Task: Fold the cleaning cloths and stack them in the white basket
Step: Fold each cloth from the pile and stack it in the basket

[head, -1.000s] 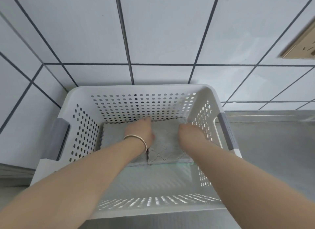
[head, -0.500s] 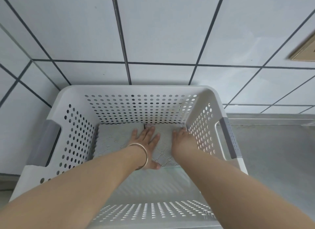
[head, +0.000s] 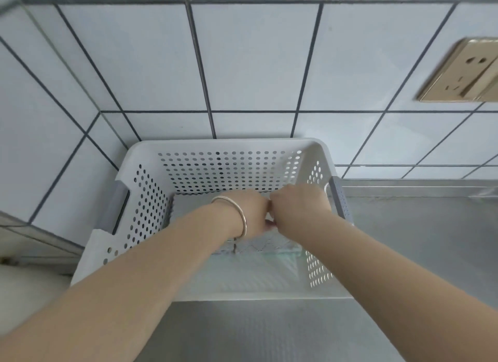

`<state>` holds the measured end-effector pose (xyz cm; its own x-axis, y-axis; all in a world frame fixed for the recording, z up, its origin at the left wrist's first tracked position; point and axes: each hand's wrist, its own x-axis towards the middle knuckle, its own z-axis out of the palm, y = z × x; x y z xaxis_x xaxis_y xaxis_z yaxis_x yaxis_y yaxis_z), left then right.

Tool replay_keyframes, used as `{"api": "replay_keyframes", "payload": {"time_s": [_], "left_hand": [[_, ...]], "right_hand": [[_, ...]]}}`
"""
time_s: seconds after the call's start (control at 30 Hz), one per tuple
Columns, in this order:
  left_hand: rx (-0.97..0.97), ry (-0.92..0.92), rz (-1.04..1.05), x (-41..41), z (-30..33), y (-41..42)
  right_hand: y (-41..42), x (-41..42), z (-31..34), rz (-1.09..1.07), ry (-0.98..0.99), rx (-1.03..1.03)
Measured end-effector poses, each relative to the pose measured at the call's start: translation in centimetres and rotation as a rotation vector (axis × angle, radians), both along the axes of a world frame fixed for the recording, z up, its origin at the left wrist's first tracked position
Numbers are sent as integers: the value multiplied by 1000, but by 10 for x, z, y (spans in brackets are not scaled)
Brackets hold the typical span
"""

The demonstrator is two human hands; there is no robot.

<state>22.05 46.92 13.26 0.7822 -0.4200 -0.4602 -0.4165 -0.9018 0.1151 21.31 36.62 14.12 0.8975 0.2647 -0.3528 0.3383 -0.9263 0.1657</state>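
There was only one camera, worn on the person's head. It looked forward and down from close above. The white basket point(head: 223, 151) sat in the middle of the frame, the tiled wall point(head: 253, 60) filled the top, and the bench point(head: 420, 240) lay at the lower right.

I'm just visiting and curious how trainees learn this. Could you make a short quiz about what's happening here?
1. True or false: both hands are inside the white basket.
2. Which wrist wears the bracelet? A) left B) right
3. What hangs on the tiled wall at upper right?

Key:
1. True: the left hand and right hand meet above the grey cloths.
2. A.
3. A gold wall socket.
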Motion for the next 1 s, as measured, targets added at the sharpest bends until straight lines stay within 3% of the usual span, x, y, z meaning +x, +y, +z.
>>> {"api": "replay_keyframes", "payload": {"time_s": [0.13, 0.27, 0.5, 0.7, 1.0], "left_hand": [[-112, -237, -13, -35, 37, -20], [-264, -363, -48, -73, 58, -57], [-580, -434, -21, -123, 48, -150], [-671, -354, -25, -168, 11, -275], [-441, -142, -119, -214, -56, -426]], "right_hand": [[-33, -41, 31, -81, -235, 297], [-78, -81, 42, -126, -486, 427], [-168, -142, 25, -256, -878, 663], [-291, -192, -10, -325, -904, 672], [-444, -253, -91, -480, -706, 623]]}}
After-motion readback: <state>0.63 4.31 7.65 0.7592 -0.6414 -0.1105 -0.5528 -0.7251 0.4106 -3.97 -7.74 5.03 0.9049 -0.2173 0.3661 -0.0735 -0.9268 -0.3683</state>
